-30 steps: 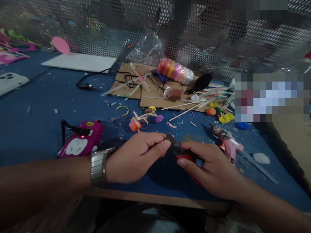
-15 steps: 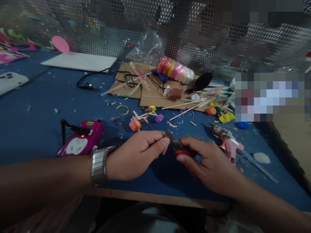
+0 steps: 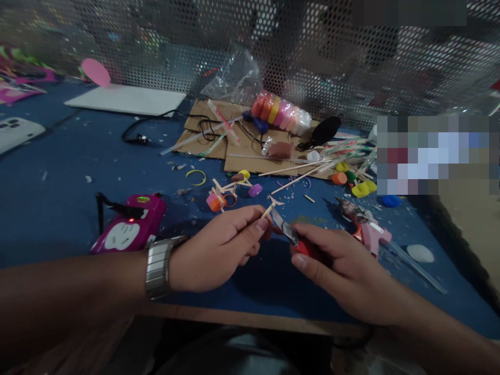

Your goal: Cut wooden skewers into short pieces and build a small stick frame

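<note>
A short, pale wooden stick [image 3: 268, 210] is pinched between the thumb and fingers of my left hand [image 3: 214, 250], its tip sticking out past them. My right hand [image 3: 344, 271] is wrapped around the red handle of a utility knife [image 3: 288, 230]. The knife's blade points up and left, close beside the stick's tip; whether they touch I cannot tell. Just beyond my left hand stands a small frame of glued sticks [image 3: 231, 188] with orange, pink and brown clay pieces on it. A purple clay disc [image 3: 255, 190] is at its right side.
A pink glue gun [image 3: 373, 234] lies right of my right hand. To the left is a magenta power box [image 3: 130, 224] with a plugged-in cable. Behind are cardboard sheets [image 3: 250, 164], packed coloured clay [image 3: 279, 112] and long sticks [image 3: 299, 179]. A phone [image 3: 19, 133] lies far left.
The knife has drawn back a little to the right, away from my left fingers. The stick's tip now shows above my left thumb.
</note>
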### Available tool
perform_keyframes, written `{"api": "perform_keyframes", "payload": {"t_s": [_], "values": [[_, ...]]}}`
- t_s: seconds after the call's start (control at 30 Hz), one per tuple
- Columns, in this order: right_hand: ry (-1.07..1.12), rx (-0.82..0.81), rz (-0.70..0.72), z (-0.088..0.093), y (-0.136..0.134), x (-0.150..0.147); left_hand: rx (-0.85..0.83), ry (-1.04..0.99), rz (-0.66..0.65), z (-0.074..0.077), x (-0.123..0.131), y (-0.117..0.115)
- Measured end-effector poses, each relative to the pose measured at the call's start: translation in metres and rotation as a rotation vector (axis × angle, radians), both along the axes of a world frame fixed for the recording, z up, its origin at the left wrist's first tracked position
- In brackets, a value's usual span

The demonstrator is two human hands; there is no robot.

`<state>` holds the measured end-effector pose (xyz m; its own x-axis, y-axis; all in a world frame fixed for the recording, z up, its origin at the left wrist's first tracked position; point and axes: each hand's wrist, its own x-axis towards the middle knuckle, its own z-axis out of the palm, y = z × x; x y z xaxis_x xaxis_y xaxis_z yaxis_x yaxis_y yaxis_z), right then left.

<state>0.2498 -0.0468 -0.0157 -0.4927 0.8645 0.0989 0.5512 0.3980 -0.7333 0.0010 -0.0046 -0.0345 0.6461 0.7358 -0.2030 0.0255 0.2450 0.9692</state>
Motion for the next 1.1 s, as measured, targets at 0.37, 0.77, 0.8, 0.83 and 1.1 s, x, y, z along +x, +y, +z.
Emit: {"api": "perform_keyframes", "payload": {"t_s": [0.37, 0.77, 0.8, 0.83, 1.1], "values": [[0.127, -0.316, 0.092, -0.0027, -0.0015, 0.0003, 0.206, 0.135, -0.067, 0.0087, -0.0048, 0.0001], [0.144, -0.412, 0.099, -0.0007, -0.0028, -0.0005, 0.396, 0.190, -0.088, 0.0101, -0.0048, 0.0016], [0.140, -0.416, 0.099, -0.0009, -0.0028, -0.0004, 0.397, 0.190, -0.078, 0.0101, -0.0045, 0.0014], [0.135, -0.421, 0.100, -0.0008, -0.0027, -0.0005, 0.400, 0.192, -0.069, 0.0100, -0.0042, 0.0011], [0.127, -0.448, 0.113, 0.0009, -0.0014, -0.0019, 0.404, 0.196, -0.066, 0.0089, -0.0039, 0.0010]]}}
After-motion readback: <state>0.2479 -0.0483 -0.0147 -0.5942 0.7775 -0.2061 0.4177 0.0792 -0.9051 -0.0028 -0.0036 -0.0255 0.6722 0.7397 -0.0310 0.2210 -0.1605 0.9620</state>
